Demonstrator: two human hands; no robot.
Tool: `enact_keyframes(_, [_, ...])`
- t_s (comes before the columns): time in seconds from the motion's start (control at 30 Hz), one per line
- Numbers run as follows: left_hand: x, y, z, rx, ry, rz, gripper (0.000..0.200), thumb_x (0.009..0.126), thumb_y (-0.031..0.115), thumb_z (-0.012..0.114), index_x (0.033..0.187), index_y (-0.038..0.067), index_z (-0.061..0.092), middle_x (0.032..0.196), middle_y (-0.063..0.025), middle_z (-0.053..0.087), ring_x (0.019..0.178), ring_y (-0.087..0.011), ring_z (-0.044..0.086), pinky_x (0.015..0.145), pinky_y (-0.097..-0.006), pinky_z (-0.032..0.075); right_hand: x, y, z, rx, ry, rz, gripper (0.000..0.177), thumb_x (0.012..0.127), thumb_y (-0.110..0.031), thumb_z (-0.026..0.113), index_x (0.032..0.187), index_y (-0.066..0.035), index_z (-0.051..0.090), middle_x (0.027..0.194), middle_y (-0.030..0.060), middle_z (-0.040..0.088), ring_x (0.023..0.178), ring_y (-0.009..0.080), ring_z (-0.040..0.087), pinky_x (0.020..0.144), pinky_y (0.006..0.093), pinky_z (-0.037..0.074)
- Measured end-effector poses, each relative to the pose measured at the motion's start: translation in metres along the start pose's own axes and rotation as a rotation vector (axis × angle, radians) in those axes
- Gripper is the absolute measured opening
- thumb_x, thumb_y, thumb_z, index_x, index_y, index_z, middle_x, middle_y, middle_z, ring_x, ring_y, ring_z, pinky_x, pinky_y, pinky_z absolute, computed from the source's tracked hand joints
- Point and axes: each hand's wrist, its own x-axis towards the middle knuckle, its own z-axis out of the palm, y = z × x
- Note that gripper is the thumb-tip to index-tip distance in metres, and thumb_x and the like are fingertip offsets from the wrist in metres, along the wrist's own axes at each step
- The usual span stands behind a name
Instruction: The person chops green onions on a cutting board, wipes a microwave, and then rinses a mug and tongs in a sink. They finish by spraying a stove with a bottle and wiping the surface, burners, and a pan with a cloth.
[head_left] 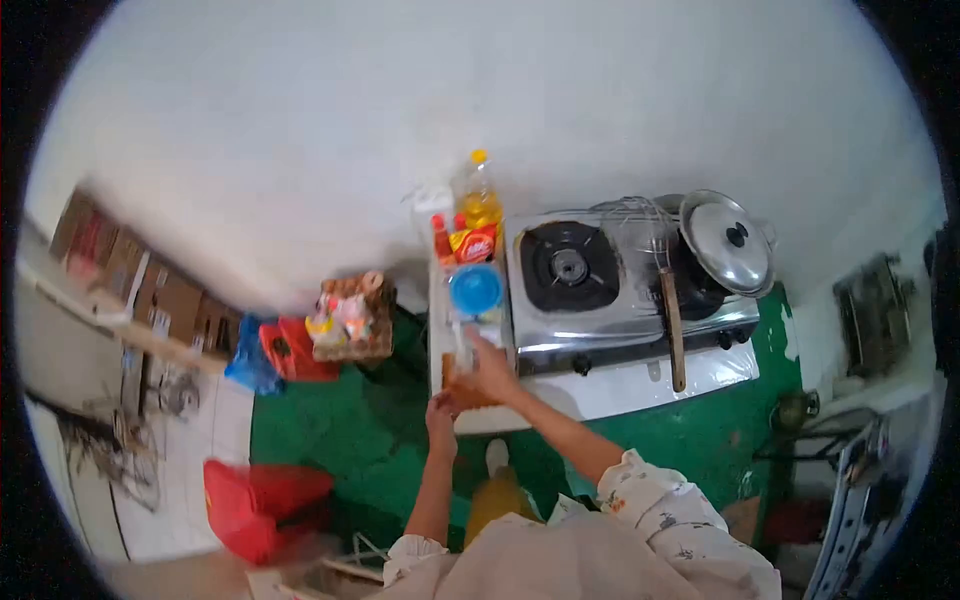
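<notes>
"White counter (600, 402), wasn't it?"

"Yes, with a steel gas stove (548, 328) across most of it and a blue-lidded container (475, 289) just left of that."

"And the grip?"

"The right hand (490, 372) and left hand (443, 408) were close together at the counter's near left edge. An orange-brown item (449, 372) was at them, too blurred to say whether held or lying beneath; I couldn't tell how tightly either closed."

"What suited the step?"

"Steady left fingers, I'd judge, and small right-hand movements, clear of the stove's corner."
</notes>
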Motion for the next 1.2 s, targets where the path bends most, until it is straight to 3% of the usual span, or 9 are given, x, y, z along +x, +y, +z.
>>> enact_keyframes(0.17, [0.058, -0.003, -0.01, 1.369, -0.17, 0.717, 0.023, 0.087, 0.012, 0.05, 0.106, 0.0, 0.055, 0.105, -0.0129, 0.059, 0.098, -0.0294, 0.054, 0.08, -0.0386, 0.046, 0.004, 0.032, 0.046, 0.056, 0.256, -0.191, 0.065, 0.076, -0.024, 0.068, 0.129, 0.002, 0.04, 0.125, 0.0191, 0.047, 0.115, 0.0293, 0.047, 0.099, 0.0347, 0.036])
enact_keyframes(0.67, [0.004, -0.028, 0.044, 1.494, -0.202, 1.411, 0.043, 0.096, 0.031, 0.041, 0.126, 0.001, 0.044, 0.129, -0.022, 0.043, 0.118, -0.0398, 0.039, 0.099, -0.0491, 0.029, -0.247, -0.02, -0.164, 0.505, 0.737, 0.305, 0.032, 0.091, -0.028, 0.055, 0.112, -0.004, 0.051, 0.097, 0.0023, 0.06, 0.085, 0.0106, 0.058, 0.079, 0.0262, 0.046])
enact_keyframes(0.73, [0.021, -0.068, 0.028, 1.382, -0.639, 0.662, 0.041, 0.097, 0.029, 0.038, 0.128, 0.001, 0.043, 0.131, -0.0218, 0.041, 0.119, -0.0395, 0.039, 0.101, -0.0479, 0.028, -0.314, -0.021, -0.187, 0.34, 0.872, 0.408, 0.036, 0.091, -0.032, 0.055, 0.112, -0.003, 0.052, 0.098, 0.003, 0.061, 0.085, 0.0103, 0.058, 0.079, 0.0263, 0.046])
enact_keyframes(0.8, [-0.03, -0.115, 0.059, 1.363, -0.769, 1.073, 0.042, 0.097, 0.032, 0.037, 0.124, 0.0, 0.044, 0.119, -0.0218, 0.051, 0.11, -0.0374, 0.048, 0.094, -0.0461, 0.037, -0.384, -0.014, -0.2, 0.327, 1.076, 0.362, 0.037, 0.09, -0.036, 0.055, 0.112, -0.007, 0.055, 0.098, 0.008, 0.064, 0.086, 0.0174, 0.061, 0.076, 0.031, 0.048])
enact_keyframes(0.87, [-0.094, -0.165, 0.091, 1.393, -0.794, 0.676, 0.043, 0.096, 0.038, 0.039, 0.113, 0.0, 0.048, 0.104, -0.0196, 0.058, 0.088, -0.0332, 0.058, 0.079, -0.043, 0.046, -0.462, -0.021, -0.213, 0.424, 1.318, 0.432, 0.035, 0.091, -0.032, 0.055, 0.115, -0.007, 0.056, 0.1, 0.0065, 0.064, 0.086, 0.0145, 0.061, 0.076, 0.0288, 0.048])
enact_keyframes(0.93, [-0.187, -0.224, 0.156, 0.682, -0.768, -0.2, 0.042, 0.093, 0.045, 0.044, 0.095, 0.003, 0.041, 0.089, -0.0153, 0.058, 0.06, -0.0208, 0.05, 0.054, -0.033, 0.044, -0.548, -0.001, -0.21, 0.294, 1.455, 0.446, 0.037, 0.092, -0.032, 0.053, 0.118, -0.006, 0.056, 0.099, 0.0045, 0.065, 0.085, 0.0119, 0.06, 0.076, 0.0278, 0.048])
enact_keyframes(1.03, [-0.309, -0.288, 0.223, 0.924, -1.088, -0.048, 0.036, 0.092, 0.04, 0.047, 0.095, 0.006, 0.039, 0.086, -0.0094, 0.05, 0.066, -0.0188, 0.047, 0.059, -0.0362, 0.043, -0.655, 0.005, -0.197, 0.385, 1.73, 0.432, 0.037, 0.093, -0.032, 0.05, 0.117, -0.004, 0.056, 0.097, 0.0046, 0.065, 0.083, 0.0109, 0.059, 0.076, 0.0271, 0.048])
enact_keyframes(1.1, [-0.34, -0.352, 0.253, 0.933, -1.597, 0.64, 0.03, 0.092, 0.033, 0.049, 0.096, 0.004, 0.04, 0.085, -0.0092, 0.049, 0.071, -0.0195, 0.047, 0.068, -0.0384, 0.043, -0.724, -0.006, -0.195, 0.355, 1.934, 0.512, 0.036, 0.094, -0.03, 0.047, 0.114, -0.002, 0.058, 0.093, 0.0047, 0.066, 0.08, 0.0103, 0.059, 0.074, 0.0258, 0.047])
enact_keyframes(1.2, [-0.449, -0.387, 0.31, 0.981, -1.663, 0.349, 0.025, 0.092, 0.027, 0.049, 0.097, 0.003, 0.042, 0.084, -0.0093, 0.049, 0.074, -0.0208, 0.048, 0.072, -0.0371, 0.042, -0.799, -0.028, -0.204, 0.289, 2.124, 0.557, 0.039, 0.094, -0.033, 0.047, 0.114, -0.001, 0.058, 0.091, 0.0042, 0.066, 0.078, 0.0098, 0.059, 0.071, 0.0254, 0.047])
